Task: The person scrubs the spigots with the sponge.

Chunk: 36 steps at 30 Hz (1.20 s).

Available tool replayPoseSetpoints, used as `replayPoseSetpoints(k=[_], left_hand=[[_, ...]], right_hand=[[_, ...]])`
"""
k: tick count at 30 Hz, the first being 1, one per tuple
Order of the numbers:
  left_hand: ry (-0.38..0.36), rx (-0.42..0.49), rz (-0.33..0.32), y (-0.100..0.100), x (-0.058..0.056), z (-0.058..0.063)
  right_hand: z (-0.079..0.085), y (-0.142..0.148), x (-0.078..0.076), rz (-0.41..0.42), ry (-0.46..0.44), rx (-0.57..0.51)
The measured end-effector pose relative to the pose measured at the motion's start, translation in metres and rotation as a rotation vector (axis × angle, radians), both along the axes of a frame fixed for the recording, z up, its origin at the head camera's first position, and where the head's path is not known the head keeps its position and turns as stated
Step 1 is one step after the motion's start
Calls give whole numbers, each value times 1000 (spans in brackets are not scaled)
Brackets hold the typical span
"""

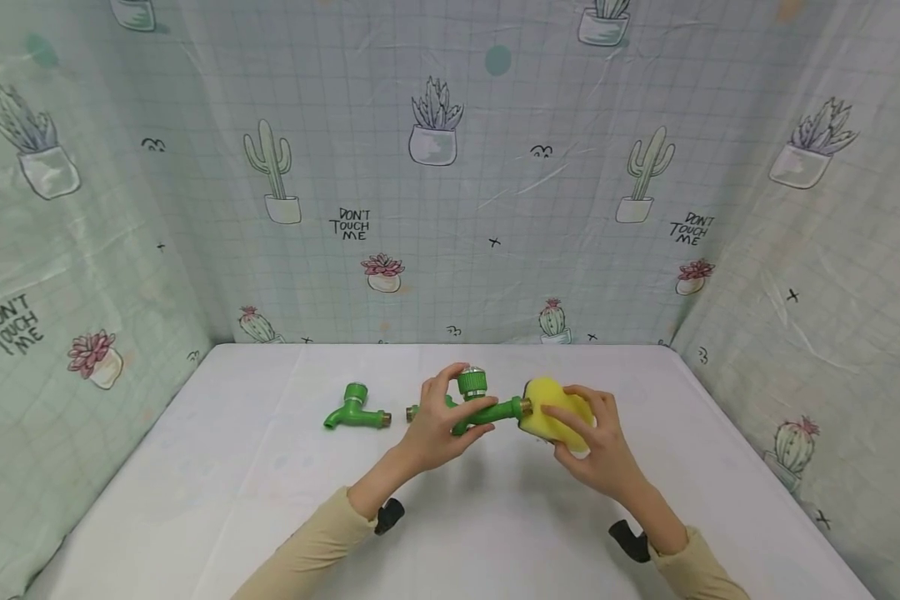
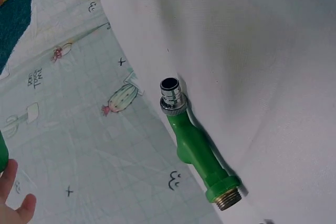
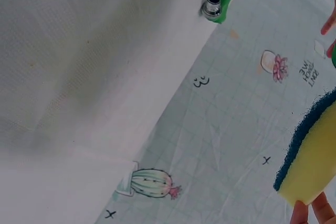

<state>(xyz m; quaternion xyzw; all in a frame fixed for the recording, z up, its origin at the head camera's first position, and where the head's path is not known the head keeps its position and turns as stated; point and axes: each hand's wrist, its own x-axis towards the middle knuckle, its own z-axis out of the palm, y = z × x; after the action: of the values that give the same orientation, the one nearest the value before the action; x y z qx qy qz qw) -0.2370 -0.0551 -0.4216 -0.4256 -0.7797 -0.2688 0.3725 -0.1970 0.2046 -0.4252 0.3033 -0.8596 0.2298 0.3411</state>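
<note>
My left hand [image 1: 435,432] grips a green tap [image 1: 501,411] with a ribbed round knob, held above the table. Its brass threaded end points right, at a yellow sponge [image 1: 549,398] that my right hand [image 1: 606,446] holds between thumb and fingers. The sponge has a dark blue-green scouring side, clear in the right wrist view, where fingertips [image 3: 300,212] pinch its lower edge. Tap and sponge meet or nearly meet; whether they touch I cannot tell. Behind the left hand lies another green tap [image 1: 412,412], mostly hidden in the head view.
A further green tap [image 1: 357,415] lies on the white table [image 1: 270,483] to the left. In the left wrist view a tap [image 2: 197,148] with a chrome spout end rests near the table's edge. Patterned cloth [image 1: 495,200] walls the table at back and sides.
</note>
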Motion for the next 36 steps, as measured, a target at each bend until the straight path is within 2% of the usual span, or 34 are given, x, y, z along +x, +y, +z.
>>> replayPoseSetpoints(k=[4,10,15,19,24,33,36], left_hand=[[-1,-45,41,1,2,1],[-7,-76,129,4,4,2],[-54,-91,164,8,8,4],[-46,-118,180,12,10,6],[-47,-121,122,12,11,8],[-226,-104,-44,9,14,7],[-235,-88,-61,8,13,5]], right_hand=[[-1,0,1,11,-1,-13],[-1,-6,1,51,77,26],[-2,-17,1,107,134,58],[-2,-24,2,121,159,94],[1,-28,5,104,157,110],[6,-31,8,91,149,129],[6,-32,7,117,168,124]])
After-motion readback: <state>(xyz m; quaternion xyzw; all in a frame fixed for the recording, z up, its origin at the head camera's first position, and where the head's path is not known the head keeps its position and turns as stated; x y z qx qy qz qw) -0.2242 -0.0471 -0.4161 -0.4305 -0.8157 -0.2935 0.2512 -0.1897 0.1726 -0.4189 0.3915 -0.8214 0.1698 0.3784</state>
